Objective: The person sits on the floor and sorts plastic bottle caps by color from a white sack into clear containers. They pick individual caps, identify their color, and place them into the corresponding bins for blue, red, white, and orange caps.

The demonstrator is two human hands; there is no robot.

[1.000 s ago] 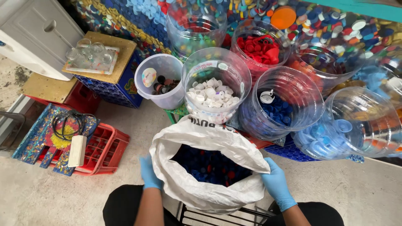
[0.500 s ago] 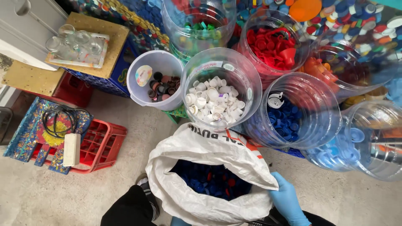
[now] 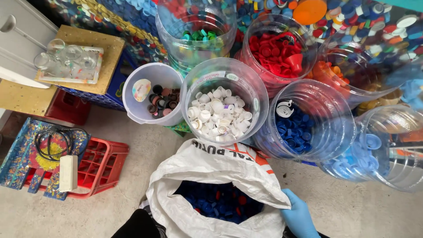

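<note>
Right hand (image 3: 299, 216), blue-gloved, clutching white sack (image 3: 211, 176) rim at four o'clock; left hand unseen. Slack one-sided grip: likely sag, spilling blue caps (image 3: 220, 202) across floor (image 3: 352, 211).

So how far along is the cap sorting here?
Much looks sorted: the white caps, red caps and blue caps sit in separate clear jars. In hand: the gloved right hand grips the white sack rim; the left hand is out of view. Left: the sack's many mostly blue caps.
</note>
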